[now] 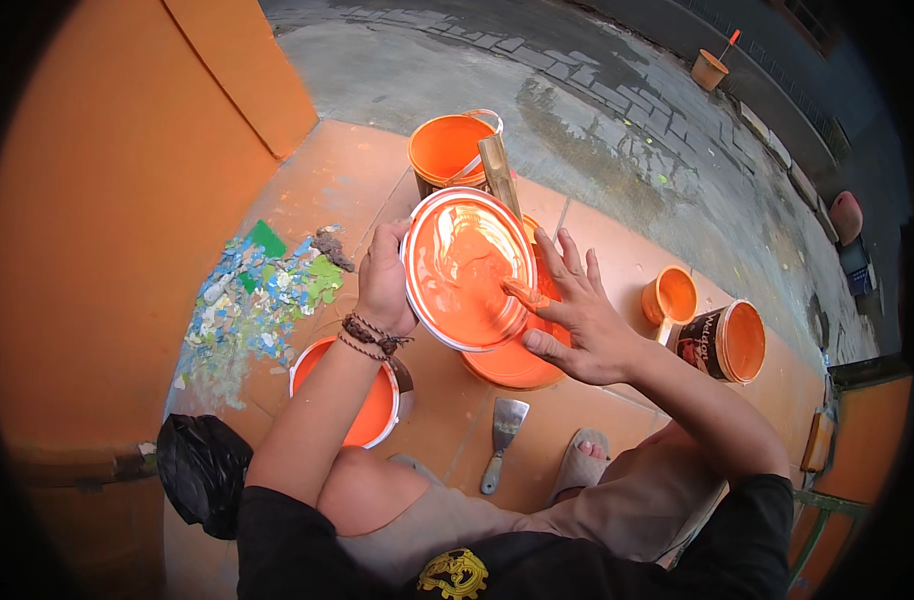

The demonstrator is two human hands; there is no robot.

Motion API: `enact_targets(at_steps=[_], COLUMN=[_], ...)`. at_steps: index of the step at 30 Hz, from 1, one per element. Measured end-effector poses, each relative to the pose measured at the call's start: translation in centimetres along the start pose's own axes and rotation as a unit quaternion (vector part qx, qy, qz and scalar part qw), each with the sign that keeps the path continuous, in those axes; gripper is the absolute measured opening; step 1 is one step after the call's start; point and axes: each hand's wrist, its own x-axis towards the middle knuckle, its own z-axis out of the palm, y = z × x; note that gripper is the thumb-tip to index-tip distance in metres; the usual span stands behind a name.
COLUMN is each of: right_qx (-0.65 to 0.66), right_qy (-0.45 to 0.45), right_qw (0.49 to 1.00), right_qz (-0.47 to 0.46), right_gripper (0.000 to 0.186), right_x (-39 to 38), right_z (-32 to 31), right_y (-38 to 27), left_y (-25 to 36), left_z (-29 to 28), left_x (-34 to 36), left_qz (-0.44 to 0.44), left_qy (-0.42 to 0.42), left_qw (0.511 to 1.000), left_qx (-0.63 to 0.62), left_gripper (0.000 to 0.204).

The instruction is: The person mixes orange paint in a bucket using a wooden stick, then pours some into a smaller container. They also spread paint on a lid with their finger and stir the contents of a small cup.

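My left hand (382, 275) grips the left rim of a round lid (457, 250) with a white edge, fingers behind it. The lid is tilted toward me, its face coated in wet orange paint. My right hand (589, 318) is open, fingers spread, at the lid's right side. One finger is smeared orange and appears to touch the painted face near the rim. Beneath the lid sits a wide orange paint container (515, 372), partly hidden by it. A flat wooden stick (499, 172) rises behind the lid; its lower end is hidden.
An orange bucket (445, 145) stands behind. Another paint bucket (377, 405) is by my left knee. A scraper (505, 430) lies between my feet. At right are a dipper (672, 295) and a dark bucket (722, 343). Paint flakes (267, 290) and a black bag (205, 470) are left.
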Motion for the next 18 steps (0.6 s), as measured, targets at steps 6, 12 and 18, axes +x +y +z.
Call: enact_targets(at_steps=[6, 12, 18], right_qx=[0.046, 0.235, 0.357], right_qy=[0.037, 0.099, 0.128], right_qw=[0.995, 0.960, 0.918], right_qz=[0.078, 0.116, 0.120], right_gripper=[0.063, 0.069, 0.073], right_x=[-0.1, 1.3, 0.8], right_z=[2.5, 5.2, 6.8], right_y=[-0.1, 1.2, -0.4], left_y=[0.7, 1.0, 1.5], left_z=[1.6, 1.8, 1.4], left_x=[-1.3, -2.2, -3.6], left_qz=[0.045, 0.093, 0.137], left_qy=[-0.008, -0.004, 0.001], left_qw=[0.999, 0.996, 0.990], left_qx=[0.008, 0.003, 0.012], left_gripper=[0.046, 0.044, 0.035])
